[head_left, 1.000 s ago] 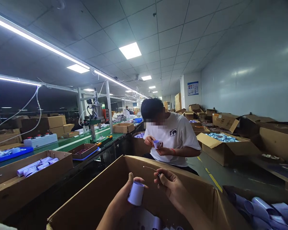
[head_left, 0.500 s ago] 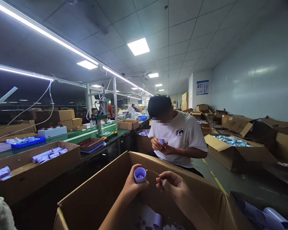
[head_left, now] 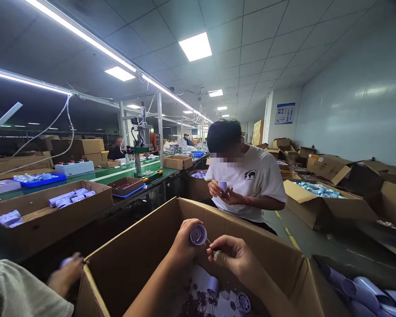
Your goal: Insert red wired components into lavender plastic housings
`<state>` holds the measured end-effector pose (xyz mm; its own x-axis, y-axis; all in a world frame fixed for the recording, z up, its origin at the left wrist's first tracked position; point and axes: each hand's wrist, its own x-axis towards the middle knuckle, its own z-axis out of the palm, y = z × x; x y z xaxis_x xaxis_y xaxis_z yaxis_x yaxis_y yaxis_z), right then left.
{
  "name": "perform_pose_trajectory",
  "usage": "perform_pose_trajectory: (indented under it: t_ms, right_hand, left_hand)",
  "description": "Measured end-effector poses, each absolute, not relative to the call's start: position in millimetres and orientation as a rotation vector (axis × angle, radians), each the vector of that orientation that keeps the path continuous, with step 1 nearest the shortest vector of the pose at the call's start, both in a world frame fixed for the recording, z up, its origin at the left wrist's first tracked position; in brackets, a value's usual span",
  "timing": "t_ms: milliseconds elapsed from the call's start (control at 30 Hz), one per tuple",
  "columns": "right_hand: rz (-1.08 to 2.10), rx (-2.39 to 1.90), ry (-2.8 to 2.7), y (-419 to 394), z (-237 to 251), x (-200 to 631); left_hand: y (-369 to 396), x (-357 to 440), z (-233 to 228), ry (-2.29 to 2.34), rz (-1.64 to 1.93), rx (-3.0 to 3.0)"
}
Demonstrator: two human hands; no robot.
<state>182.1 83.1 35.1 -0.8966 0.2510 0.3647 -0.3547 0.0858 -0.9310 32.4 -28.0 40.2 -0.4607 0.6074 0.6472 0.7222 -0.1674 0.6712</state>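
Observation:
My left hand (head_left: 182, 244) is wrapped round a light purple plastic cup-shaped housing (head_left: 198, 235), its open end facing me. Close to its right side, my right hand (head_left: 233, 256) pinches a small dark part with a thin wire (head_left: 208, 242). The wire reaches toward the housing's rim; whether it touches cannot be made out. Both hands are above a large cardboard box (head_left: 132, 240). Down in the box lie another purple housing (head_left: 213, 284), a pale round spoked part (head_left: 243, 302) and many small dark red parts (head_left: 201, 303).
Opposite sits a co-worker in a white T-shirt (head_left: 251, 176), holding a purple housing (head_left: 223, 186). At left, another person's blurred hand (head_left: 67, 273) holds something purple. A carton of purple tubes (head_left: 69, 198) and a press machine (head_left: 141, 141) stand along the green bench. Purple tubes (head_left: 363, 290) lie lower right.
The housing in my left hand has turned and moved slightly right. My right hand has come closer to it with the wired part. Another person's hand has appeared at left.

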Motion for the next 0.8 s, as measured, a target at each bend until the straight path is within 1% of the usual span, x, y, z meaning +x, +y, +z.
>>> perform_pose_trajectory:
  t_ms: [367,467,633,700,800]
  right_hand:
    - [1.878,0.052,-1.975,76,37,182]
    - [1.885,0.051,-2.023,77,36,183]
    - [2.039,0.059,-1.978,75,37,183]
    - [2.102,0.071,-1.97,74,38,183]
    - [2.124,0.055,-1.979,74,38,182]
  left_hand:
    - [-26,35,36,-1.944,-1.538,-1.61]
    - [-26,35,33,-1.88,-1.55,-1.6]
    - [-24,34,27,-1.972,-1.644,-1.569]
    - [-23,33,23,-1.984,-1.602,-1.537]
    - [-21,33,19,-1.874,-1.516,-1.565]
